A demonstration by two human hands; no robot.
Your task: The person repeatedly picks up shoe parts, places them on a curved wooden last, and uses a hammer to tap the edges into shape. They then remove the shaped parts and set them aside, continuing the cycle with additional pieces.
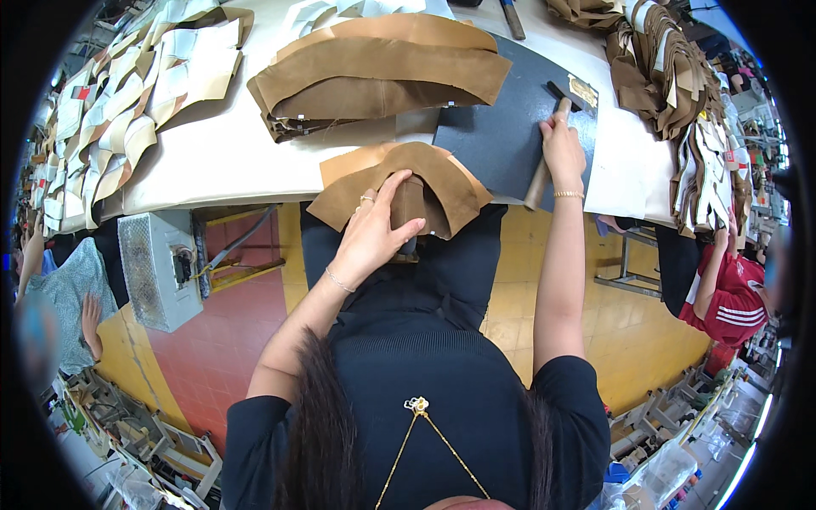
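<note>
A brown leather piece (pixel 466 191) with a curved, folded edge lies at the table's front edge, partly overhanging it. My left hand (pixel 371 228) rests on this piece, index finger stretched along the curve and thumb spread apart from it; its other fingers are partly hidden. To the right, my right hand (pixel 563 153) is closed around the wooden handle of a hammer (pixel 535 187). The dark hammer head points away from me, over a dark flat slab (pixel 489 140). Just beyond the left hand, a stack of similar brown leather pieces (pixel 382 72) partly overlaps the slab.
Layered pale and brown pieces (pixel 144 102) cover the table's left side. Brown bundles (pixel 663 72) hang at its right edge. Another tool handle (pixel 512 19) lies at the back. A grey metal box (pixel 157 268) is below the table; co-workers sit at left and right (pixel 727 293).
</note>
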